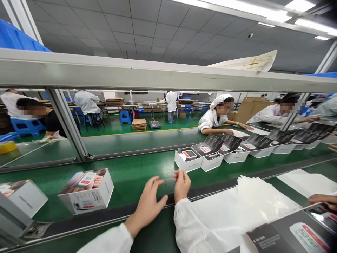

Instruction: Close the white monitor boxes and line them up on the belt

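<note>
My left hand (150, 203) reaches over the near edge of the green conveyor belt (137, 161), its fingers and thumb spread apart and nothing in it. Beside it, my right hand (182, 184) is closed, fingertips drawn together; whether anything small sits between them I cannot make out. Just beyond the right hand stands an open white box (188, 160) with a grey-and-white monitor showing inside. To the left of my hands, a closed printed box (86, 191) rests on the belt, with a picture of a wrist monitor on its top.
More open boxes (259, 147) with raised black lids line the belt to the right. White sheets (244, 203) lie on the near bench, beside a dark printed box (289, 232) and another person's hand (323, 200). A metal post (67, 123) stands left; co-workers sit across the belt.
</note>
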{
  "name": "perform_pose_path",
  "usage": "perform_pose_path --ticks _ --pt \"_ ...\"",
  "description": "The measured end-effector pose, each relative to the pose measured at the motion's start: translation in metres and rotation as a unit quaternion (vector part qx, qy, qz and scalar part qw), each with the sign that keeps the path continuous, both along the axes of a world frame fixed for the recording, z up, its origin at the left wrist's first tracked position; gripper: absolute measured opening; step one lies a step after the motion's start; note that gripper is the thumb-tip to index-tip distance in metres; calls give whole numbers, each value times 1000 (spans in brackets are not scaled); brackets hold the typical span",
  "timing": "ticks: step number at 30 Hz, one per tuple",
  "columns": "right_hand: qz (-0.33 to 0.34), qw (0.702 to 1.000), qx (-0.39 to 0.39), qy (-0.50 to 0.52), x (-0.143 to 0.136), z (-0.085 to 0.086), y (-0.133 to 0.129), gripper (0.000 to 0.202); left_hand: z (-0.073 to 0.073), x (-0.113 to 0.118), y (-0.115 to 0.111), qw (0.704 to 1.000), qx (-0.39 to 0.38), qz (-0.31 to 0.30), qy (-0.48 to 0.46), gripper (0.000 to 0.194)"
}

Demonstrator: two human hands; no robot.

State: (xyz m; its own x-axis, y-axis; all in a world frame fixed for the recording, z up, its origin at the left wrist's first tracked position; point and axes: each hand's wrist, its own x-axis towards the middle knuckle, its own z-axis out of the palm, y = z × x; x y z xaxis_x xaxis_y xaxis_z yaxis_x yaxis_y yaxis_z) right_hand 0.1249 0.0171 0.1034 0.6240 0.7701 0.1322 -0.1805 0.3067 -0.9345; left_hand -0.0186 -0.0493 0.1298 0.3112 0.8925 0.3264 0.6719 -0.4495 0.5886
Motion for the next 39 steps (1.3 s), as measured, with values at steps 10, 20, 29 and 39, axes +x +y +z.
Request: perform_pose_path --ticks 10,20,29,39 --pt "-154 985 -82 -15 60 -24 15 39 3 74 166 990 -87 -59 -98 133" --pt "-96 984 -114 -103 66 -42 37 69 9 13 173 991 -73 -95 -65 127" --pt "72 988 -61 -126 55 -33 36 75 11 18 193 985 -116 -126 -29 128" --pt "-15 920 -97 -379 42 -17 9 57 17 -22 52 990 -79 -113 27 55"
